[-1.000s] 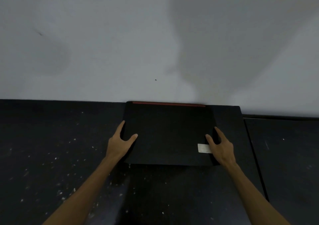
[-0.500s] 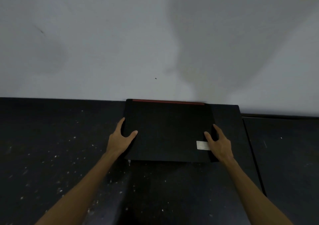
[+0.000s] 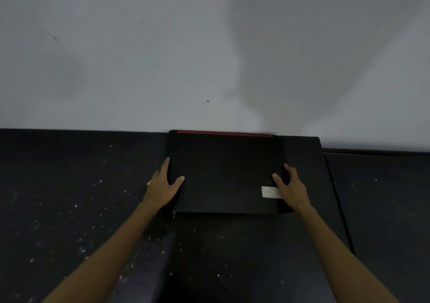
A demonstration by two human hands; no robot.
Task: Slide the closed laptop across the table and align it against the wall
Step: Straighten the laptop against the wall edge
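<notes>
Laptop (image 3: 223,174) lies shut on worktop (image 3: 69,198), red rear edge at wall (image 3: 139,58). I see left hand (image 3: 164,186) and right hand (image 3: 292,188) clasping its sides; uneven push could skew it.

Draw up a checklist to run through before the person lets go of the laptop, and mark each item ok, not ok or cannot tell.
1. Laptop lid closed: ok.
2. Red rear edge reaching the wall: ok, no gap shows.
3. Rear edge parallel to the wall: ok, as far as the wide-angle view shows.
4. Left hand on the left side edge, right hand on the right: ok.
5. Laptop flat on the table: ok.
6. Firm contact along the whole rear edge: cannot tell.
</notes>
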